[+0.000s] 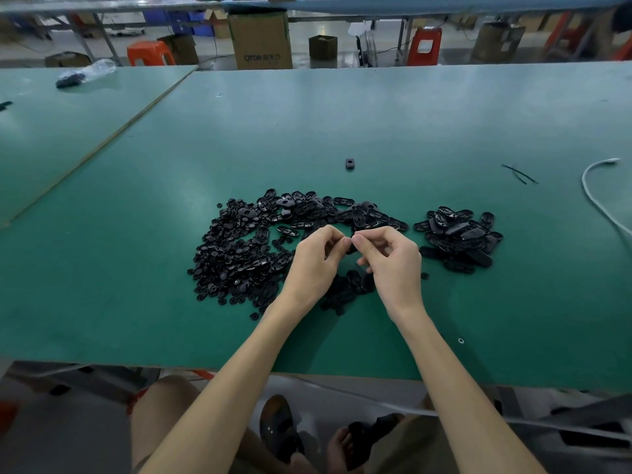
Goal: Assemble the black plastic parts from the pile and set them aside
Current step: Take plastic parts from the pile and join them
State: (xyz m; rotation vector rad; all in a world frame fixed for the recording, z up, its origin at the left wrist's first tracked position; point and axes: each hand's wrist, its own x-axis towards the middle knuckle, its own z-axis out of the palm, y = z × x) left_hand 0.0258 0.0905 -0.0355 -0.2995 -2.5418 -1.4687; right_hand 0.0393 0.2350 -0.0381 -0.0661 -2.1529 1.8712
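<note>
- Up close: left grip & right grip meet just above the pile, at its near-right edge. Fingers curled, tips touching.
- Both pinch one small black part betw. thumbs & forefingers. It's mostly hidden, so shape can't be told.
- Under the wrists, on the near side of pile: smaller heap.
- Right of pile, apart from it: second stack of oval pcs.
- Beyond pile: lone piece on green worktop. White cable far right of pile.
</note>
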